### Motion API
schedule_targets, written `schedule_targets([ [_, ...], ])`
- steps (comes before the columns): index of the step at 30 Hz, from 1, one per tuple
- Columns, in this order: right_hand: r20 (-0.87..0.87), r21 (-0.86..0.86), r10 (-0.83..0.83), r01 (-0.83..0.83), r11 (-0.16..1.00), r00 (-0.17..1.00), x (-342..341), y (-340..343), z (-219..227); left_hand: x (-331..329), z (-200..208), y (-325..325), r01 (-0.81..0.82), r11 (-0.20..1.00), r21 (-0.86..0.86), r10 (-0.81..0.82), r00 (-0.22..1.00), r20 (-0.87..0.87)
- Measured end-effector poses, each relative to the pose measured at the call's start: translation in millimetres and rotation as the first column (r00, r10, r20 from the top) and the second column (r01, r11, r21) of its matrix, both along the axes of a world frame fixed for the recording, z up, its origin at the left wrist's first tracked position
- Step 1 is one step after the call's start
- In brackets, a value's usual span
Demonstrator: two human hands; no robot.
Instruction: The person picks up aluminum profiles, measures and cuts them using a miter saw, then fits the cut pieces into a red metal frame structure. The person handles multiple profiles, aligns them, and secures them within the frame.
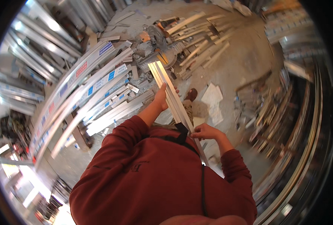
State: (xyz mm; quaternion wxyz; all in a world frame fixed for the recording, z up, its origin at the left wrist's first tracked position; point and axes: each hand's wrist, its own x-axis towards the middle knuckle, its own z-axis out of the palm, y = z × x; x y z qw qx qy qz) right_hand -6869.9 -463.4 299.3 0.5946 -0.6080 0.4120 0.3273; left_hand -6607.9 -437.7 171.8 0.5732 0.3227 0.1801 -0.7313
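Observation:
Long pale metal profiles (174, 98) run lengthwise in front of my body, their far ends pointing toward a chop saw (157, 39) on the floor. My left hand (161, 99) wraps round them partway along, thumb on top. At the nearer part, my right hand (207, 132) has its curled fingers at the right edge of the profiles, pinching there. A black strap (181, 133) crosses beside the near part. The near ends are partly hidden against my body.
Wrapped long profiles (84, 88) lie stacked at the left. Beyond the saw, offcut strips (200, 43) are scattered over the floor. Scrap pieces (265, 122) and long bars (305, 150) lie at the right. A flat pale sheet (212, 95) rests near my shoe (191, 94).

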Motion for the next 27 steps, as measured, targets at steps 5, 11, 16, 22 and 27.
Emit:
schedule_targets([
  [5,-0.223,-0.469,0.558,-0.590,0.657,0.799,53,-241,-70,-72,-95,-88,-0.182,0.969,0.168,0.170,0.982,0.082],
  [11,0.024,-0.972,0.685,-0.144,0.188,0.728,245,-419,-157,-118,-151,-140,-0.282,0.935,0.216,0.304,0.950,-0.075],
  [16,0.037,-0.970,0.804,0.216,-0.115,0.593,366,-517,-258,-113,-238,-175,-0.347,0.931,0.114,0.364,0.859,-0.359],
  [22,0.049,-0.994,0.717,0.102,-0.031,0.695,405,-494,-290,-89,-346,-205,-0.364,0.929,0.062,0.367,0.891,-0.269],
  [27,-0.018,-0.996,0.699,-0.074,0.050,0.715,396,-488,-282,-71,-405,-230,-0.363,0.923,-0.131,0.355,0.932,-0.080],
])
